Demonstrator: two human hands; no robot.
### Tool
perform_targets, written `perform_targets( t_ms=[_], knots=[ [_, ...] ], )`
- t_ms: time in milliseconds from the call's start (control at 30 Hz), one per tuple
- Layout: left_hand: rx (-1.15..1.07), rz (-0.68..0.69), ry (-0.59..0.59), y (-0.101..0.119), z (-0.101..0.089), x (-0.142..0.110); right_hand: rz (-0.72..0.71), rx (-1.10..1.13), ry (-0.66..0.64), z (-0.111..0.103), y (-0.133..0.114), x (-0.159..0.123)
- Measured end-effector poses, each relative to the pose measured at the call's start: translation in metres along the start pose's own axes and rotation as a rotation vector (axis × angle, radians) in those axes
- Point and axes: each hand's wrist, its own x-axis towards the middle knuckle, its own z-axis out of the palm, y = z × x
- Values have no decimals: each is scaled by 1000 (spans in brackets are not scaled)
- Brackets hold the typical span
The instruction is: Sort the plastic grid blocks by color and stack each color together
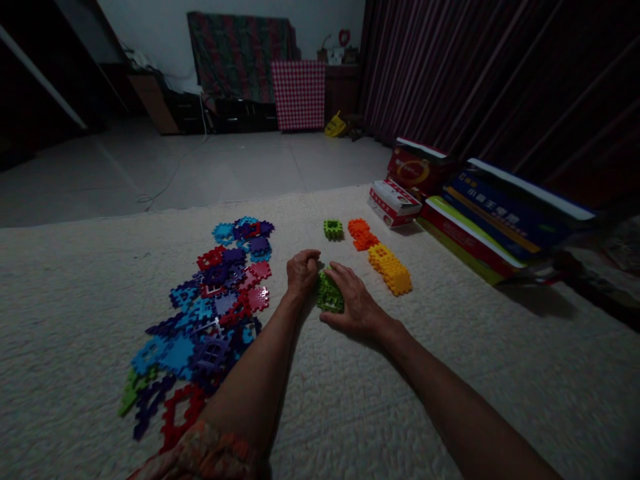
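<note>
A stack of green interlocking toy tiles lies on the pale quilted cover in front of me. My right hand is around its right side, thumb near the bottom edge and fingers over the top. Curled into a fist, my left hand rests against the stack's left side; anything inside its fingers is hidden. Just beyond is a small green block of tiles. To its right are joined orange tiles and a row of yellow tiles.
A spread pile of blue, purple, red and pink tiles lies left of my left forearm. On the right stand a small white-and-red box, a red box and a large blue box. Tiled floor lies beyond the cover.
</note>
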Motion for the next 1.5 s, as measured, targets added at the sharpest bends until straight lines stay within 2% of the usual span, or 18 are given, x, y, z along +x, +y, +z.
perform_targets(
  t_ms=[233,400,500,667,867,1067,1300,1500],
  knots=[
    [-53,-65,101,2,0,4,-88,41,55,11,37,43],
    [78,-16,34,1,-1,7,-56,43,189,20,51,65],
    [149,28,-3,0,0,7,-49,15,261,21,49,62],
    [186,71,13,-3,3,7,-65,-9,238,16,42,53],
    [205,154,49,-5,7,7,-53,0,247,16,43,54],
    [233,143,16,-7,6,8,-45,17,235,19,47,54],
    [285,195,104,-10,10,7,-67,32,209,20,50,53],
    [287,177,78,-10,9,6,-55,17,241,16,44,53]
  ],
)
